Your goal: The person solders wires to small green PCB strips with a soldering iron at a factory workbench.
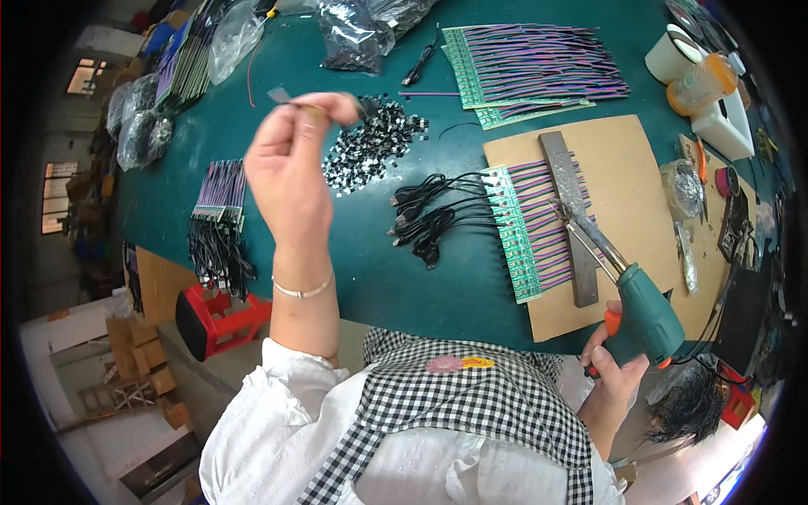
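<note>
The left hand (290,164) is raised above the green bench (353,269), its fingers (324,108) pinched around a small dark part (282,95). Just beyond it lies a heap of small black-and-white parts (374,147). The right hand (619,358) is clenched around the grip of a green soldering gun (644,307), whose metal tip reaches over a strip of green circuit boards (513,236) with purple wires, held under a flat metal bar (568,215) on a brown cardboard sheet (627,168). Black cables (429,215) run off the boards to the left.
</note>
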